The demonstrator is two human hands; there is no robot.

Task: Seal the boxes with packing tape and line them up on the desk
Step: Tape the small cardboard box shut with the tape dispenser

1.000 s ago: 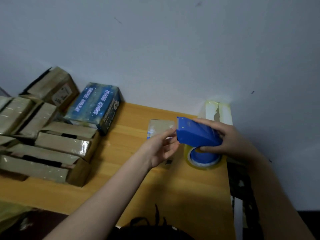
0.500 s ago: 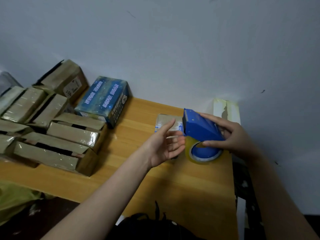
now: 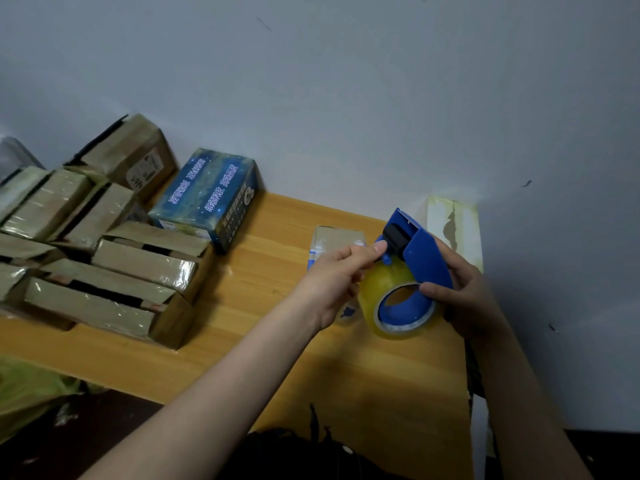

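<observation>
My right hand [image 3: 464, 292] grips a blue tape dispenser [image 3: 420, 252] loaded with a yellowish roll of clear packing tape [image 3: 384, 289], held above the right part of the wooden desk [image 3: 270, 341]. My left hand [image 3: 337, 278] has its fingers curled, with the fingertips pinching at the dispenser's black front end where the tape comes off. Behind my left hand lies a small flat cardboard box [image 3: 337, 239], partly hidden. Several brown taped boxes [image 3: 145, 261] are stacked at the desk's left, and a blue printed box [image 3: 211, 195] stands against the wall.
The grey wall runs right behind the desk. A pale upright panel [image 3: 453, 223] stands at the desk's right rear corner. A yellow-green bag [image 3: 31, 389] lies below the desk's front edge at the left. A dark bag [image 3: 311, 452] sits at the bottom centre.
The dispenser has been tilted up and lifted, showing the roll's face. My left hand went from open beside it to curled, with fingertips at the dispenser's front. The view shifted slightly.
</observation>
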